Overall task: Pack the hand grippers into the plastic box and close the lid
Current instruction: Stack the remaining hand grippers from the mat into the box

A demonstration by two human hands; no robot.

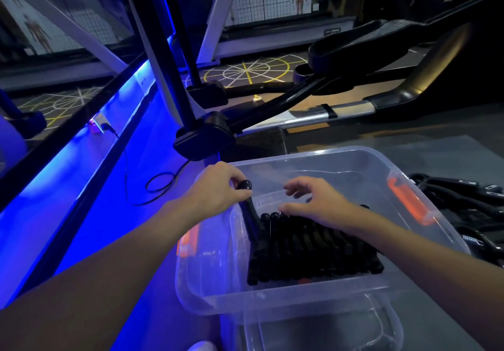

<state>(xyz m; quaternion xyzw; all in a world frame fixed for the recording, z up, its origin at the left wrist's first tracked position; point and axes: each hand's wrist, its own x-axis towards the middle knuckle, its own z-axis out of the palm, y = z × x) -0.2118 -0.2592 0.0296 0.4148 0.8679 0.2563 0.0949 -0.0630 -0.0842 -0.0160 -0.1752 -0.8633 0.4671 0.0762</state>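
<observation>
Gym floor (425,132), blue-lit. Box (286,297), lower centre, lid off: row (313,247) of grippers packed inside. Left hand (215,187) pinches one gripper (246,206) at left rim. Right hand (319,203) loose-fingered over row, holding nothing. Loose grippers (463,195) remain outside, right edge.

Black hand grippers (313,244) lie rowed inside the open clear plastic box (313,294).

Free far half of plastic box (313,152) beyond packed hand grippers (313,247)
</observation>
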